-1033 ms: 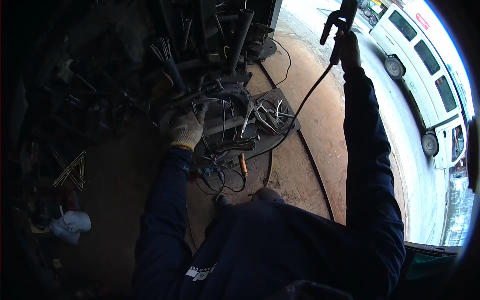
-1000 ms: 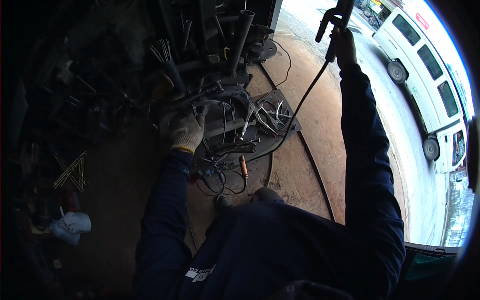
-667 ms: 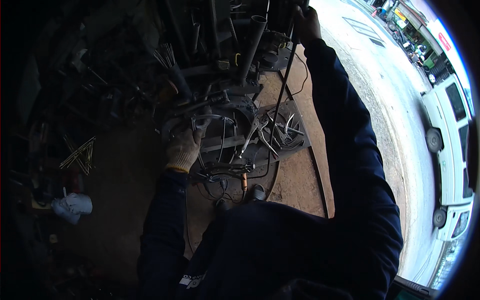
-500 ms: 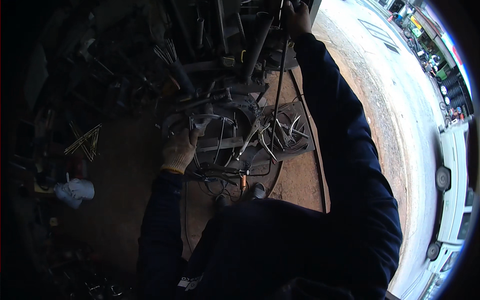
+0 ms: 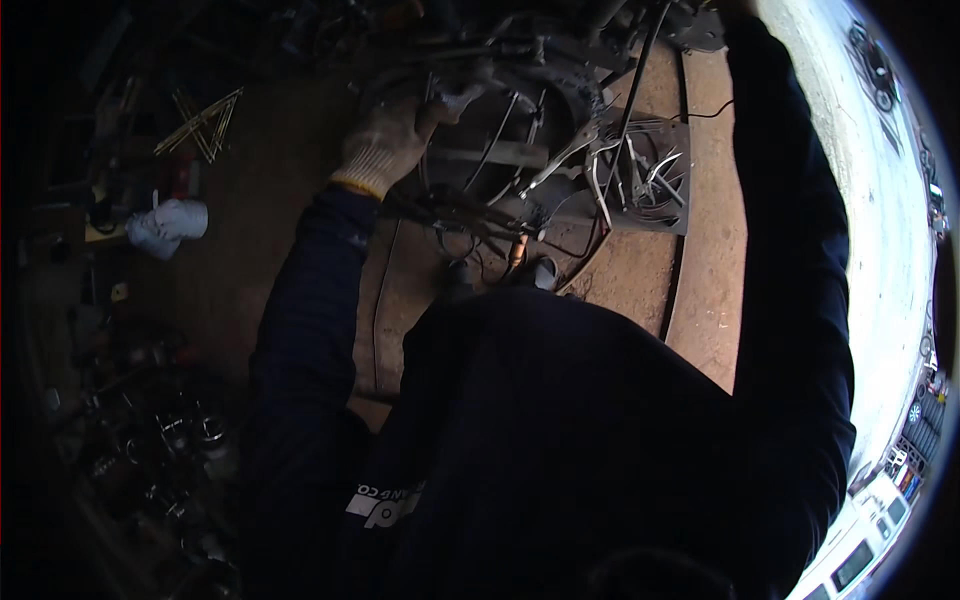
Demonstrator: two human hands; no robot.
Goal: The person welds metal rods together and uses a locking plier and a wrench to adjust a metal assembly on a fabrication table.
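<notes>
My left hand (image 5: pixel 388 148), in a pale knit work glove, is closed around a thin bar of a dark metal frame (image 5: pixel 480 155) with curved rods. Only a slice of my right hand (image 5: pixel 738 7) shows at the top edge; its fingers are cut off. To the right of the frame lie silver locking pliers (image 5: pixel 562 163). Beside them, thin metal rods are heaped on a square metal plate (image 5: pixel 673 216). A long dark rod or cable (image 5: pixel 637 78) slants down from the top toward the pliers. An orange-brown handle (image 5: pixel 518 250) hangs at the frame's near edge.
My feet (image 5: pixel 541 272) stand just below the frame. Yellowish thin rods (image 5: pixel 205 125) and a bunched white cloth (image 5: pixel 170 226) lie at left, with dark metal parts (image 5: pixel 170 440) at lower left. At right runs a bright road (image 5: pixel 885 290) with a white vehicle (image 5: pixel 865 545).
The view has tilted, so the frame and plate sit higher in the picture. My right hand has gone almost out of view at the top. My left hand is still at the frame.
</notes>
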